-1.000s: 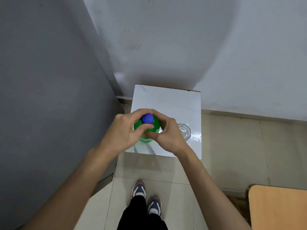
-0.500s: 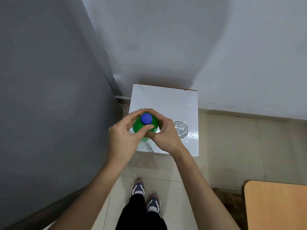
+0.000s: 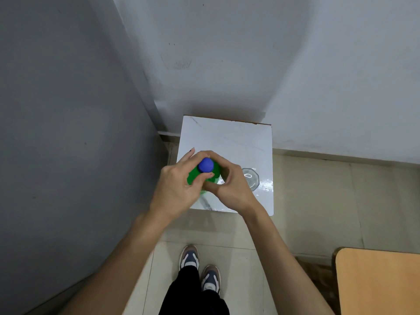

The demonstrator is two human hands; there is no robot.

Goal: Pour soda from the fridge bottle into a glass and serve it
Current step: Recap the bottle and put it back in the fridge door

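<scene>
Nearest to the camera, the person's two shoes (image 3: 200, 269) stand on the tiled floor, just in front of the white table (image 3: 229, 137). An orange-brown tabletop (image 3: 379, 283) shows at the near right corner, well apart from the white table.

Both bare forearms reach forward and meet over the near part of the white table. The left hand (image 3: 177, 187) comes to the green bottle (image 3: 195, 176) from the left. Its thumb presses against the near side of the blue cap (image 3: 206, 165), and its other fingers (image 3: 189, 155) are stretched out and a little apart on the far left side of the cap. The right hand (image 3: 229, 185) curls around the shoulder of the bottle from the right, with the fingers bent together and clamped on it. The bottle stands upright on the near left part of the white table, and the cap sits on it.

A clear glass (image 3: 250, 179) stands on the white table just to the right of the right hand, near the right edge. Whether the hand touches it cannot be told.

Behind the white table, grey walls meet in a corner.
</scene>
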